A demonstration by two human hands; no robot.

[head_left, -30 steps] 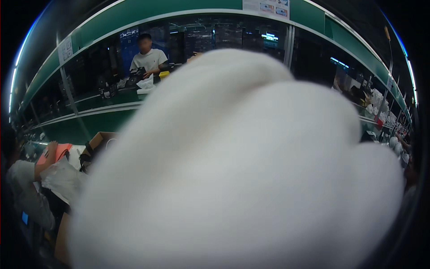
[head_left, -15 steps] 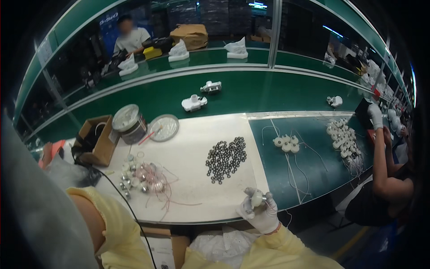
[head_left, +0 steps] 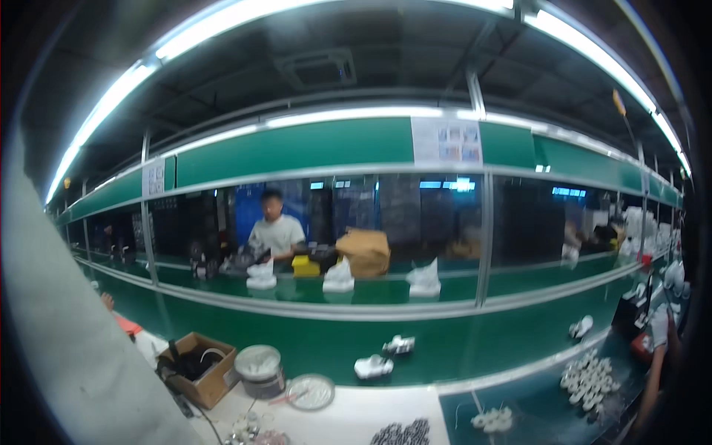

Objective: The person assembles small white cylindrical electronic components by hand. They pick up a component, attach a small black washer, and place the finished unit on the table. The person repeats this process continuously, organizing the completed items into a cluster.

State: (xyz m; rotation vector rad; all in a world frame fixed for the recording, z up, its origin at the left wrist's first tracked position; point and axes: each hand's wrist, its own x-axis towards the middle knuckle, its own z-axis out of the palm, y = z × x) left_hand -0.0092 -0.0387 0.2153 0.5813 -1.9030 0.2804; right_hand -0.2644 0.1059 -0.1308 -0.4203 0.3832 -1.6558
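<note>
A large pale blurred shape, my left hand [head_left: 67,334] in a white glove, sits very close to the lens and fills the left edge; its fingers cannot be made out. My right hand is out of the picture. Only the far strip of the white work mat [head_left: 356,415] shows at the bottom. On it stand an open cardboard box [head_left: 194,367], a round metal tin [head_left: 259,368] and a flat round dish [head_left: 310,391]. A heap of small dark round parts [head_left: 400,432] lies at the bottom edge.
Two small white parts [head_left: 373,366] lie on the green conveyor belt [head_left: 460,334] behind the mat. Clusters of white pieces [head_left: 589,378] lie at the right, near a co-worker's gloved hand [head_left: 658,326]. Another person [head_left: 276,233] works behind the far shelf.
The view has swung upward from the mat to the shelves and ceiling lights. My right hand, low in the picture half a second ago, has dropped out of view.
</note>
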